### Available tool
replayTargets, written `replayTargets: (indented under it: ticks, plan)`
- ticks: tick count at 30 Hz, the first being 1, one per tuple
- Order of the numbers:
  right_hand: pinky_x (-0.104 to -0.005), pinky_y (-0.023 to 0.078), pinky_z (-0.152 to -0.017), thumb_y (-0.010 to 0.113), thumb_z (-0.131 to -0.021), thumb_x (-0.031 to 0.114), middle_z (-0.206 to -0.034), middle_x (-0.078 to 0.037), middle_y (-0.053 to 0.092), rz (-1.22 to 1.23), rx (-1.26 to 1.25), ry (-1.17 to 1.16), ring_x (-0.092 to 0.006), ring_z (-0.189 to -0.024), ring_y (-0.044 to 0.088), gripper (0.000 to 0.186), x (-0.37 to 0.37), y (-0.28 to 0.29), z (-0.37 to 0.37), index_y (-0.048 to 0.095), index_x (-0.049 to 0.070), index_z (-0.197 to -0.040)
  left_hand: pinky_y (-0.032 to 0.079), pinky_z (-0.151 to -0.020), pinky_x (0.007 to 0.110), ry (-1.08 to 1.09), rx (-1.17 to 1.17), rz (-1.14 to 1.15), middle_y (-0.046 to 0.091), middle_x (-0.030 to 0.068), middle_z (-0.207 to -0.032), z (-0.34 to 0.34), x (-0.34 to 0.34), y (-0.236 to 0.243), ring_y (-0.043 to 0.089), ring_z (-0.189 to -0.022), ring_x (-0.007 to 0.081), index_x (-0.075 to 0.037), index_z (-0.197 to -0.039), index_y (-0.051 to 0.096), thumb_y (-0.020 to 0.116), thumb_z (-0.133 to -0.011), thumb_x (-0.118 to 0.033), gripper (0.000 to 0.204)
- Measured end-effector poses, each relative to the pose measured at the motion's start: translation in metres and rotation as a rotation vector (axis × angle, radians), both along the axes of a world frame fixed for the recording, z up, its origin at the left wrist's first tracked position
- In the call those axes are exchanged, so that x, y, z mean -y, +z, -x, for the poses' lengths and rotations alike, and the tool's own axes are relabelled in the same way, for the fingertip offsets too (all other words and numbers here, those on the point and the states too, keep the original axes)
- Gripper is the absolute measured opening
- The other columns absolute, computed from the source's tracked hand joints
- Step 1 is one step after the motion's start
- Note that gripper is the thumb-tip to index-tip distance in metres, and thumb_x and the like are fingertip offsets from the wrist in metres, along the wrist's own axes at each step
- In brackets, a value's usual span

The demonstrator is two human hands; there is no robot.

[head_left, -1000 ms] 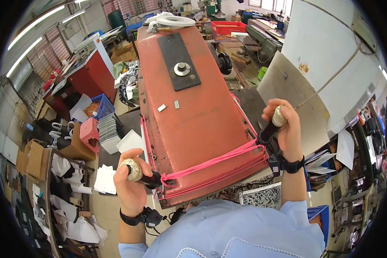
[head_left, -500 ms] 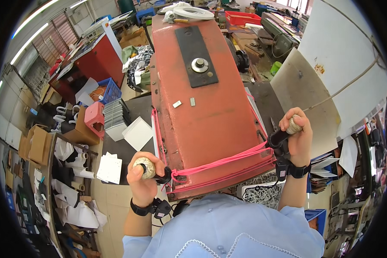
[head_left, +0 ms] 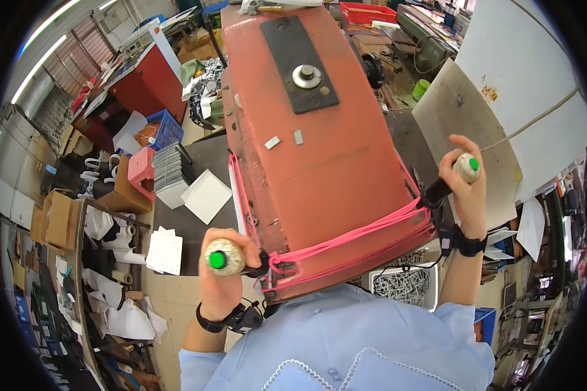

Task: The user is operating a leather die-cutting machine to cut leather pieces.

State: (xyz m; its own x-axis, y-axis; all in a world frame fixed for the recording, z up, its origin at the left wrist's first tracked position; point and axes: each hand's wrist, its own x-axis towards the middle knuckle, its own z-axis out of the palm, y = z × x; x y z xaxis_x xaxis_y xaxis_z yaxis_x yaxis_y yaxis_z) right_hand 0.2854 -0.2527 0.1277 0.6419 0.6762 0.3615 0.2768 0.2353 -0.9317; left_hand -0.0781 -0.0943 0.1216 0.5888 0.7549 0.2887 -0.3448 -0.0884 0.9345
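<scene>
In front of me is the red swing arm point(head_left: 319, 176) of a press, with a black plate point(head_left: 293, 55) and a round dial point(head_left: 307, 76) on top. Pink cord point(head_left: 352, 231) is strung across its near end. My left hand point(head_left: 220, 283) is wrapped round a handle grip point(head_left: 225, 258) bound in pale tape, at the arm's near left corner. Its end has a green button, uncovered by my thumb. On the right, a matching grip point(head_left: 466, 168) sits in my right hand point(head_left: 468, 202), its index finger raised and its green button showing too.
A stack of grey sheets point(head_left: 173, 169) and pale square sheets point(head_left: 207, 195) lie on the dark table to the left. Beneath the arm's near right side is a white tray point(head_left: 375, 281) of metal pieces. A large board point(head_left: 473, 130) leans at the right.
The red arm and my right hand now sit further right in view. Both thumbs have come off the grip ends, baring the green buttons. My right index finger has lifted.
</scene>
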Motion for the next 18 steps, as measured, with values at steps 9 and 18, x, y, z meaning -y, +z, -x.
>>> replayTargets:
  ticks: [9,18]
  plan:
    - [-0.0339,0.041,-0.102,0.068,-0.091,0.014,-0.131,-0.012,0.054,0.005,0.388,-0.684,-0.0203,-0.119,0.053,0.053,-0.005,-0.010,-0.062,0.047,0.001,-0.138,0.040,-0.104,0.040,-0.464,-0.012,-0.397,0.046,0.0221,-0.140,-0.078,0.016,0.000,0.051,-0.124,0.0291,-0.001,-0.152,0.021,0.079,-0.082,-0.019,0.092]
    - [-0.0377,0.041,-0.102,0.052,-0.101,0.031,-0.124,-0.016,0.059,-0.279,-0.190,0.319,-0.0227,-0.118,0.054,0.050,0.005,-0.011,0.060,0.044,-0.002,-0.138,0.044,-0.100,0.042,-0.238,-0.645,-0.710,0.062,0.0179,-0.125,-0.072,-0.053,-0.072,0.057,-0.117,0.0352,-0.002,-0.112,0.065,0.067,-0.090,-0.019,0.027]
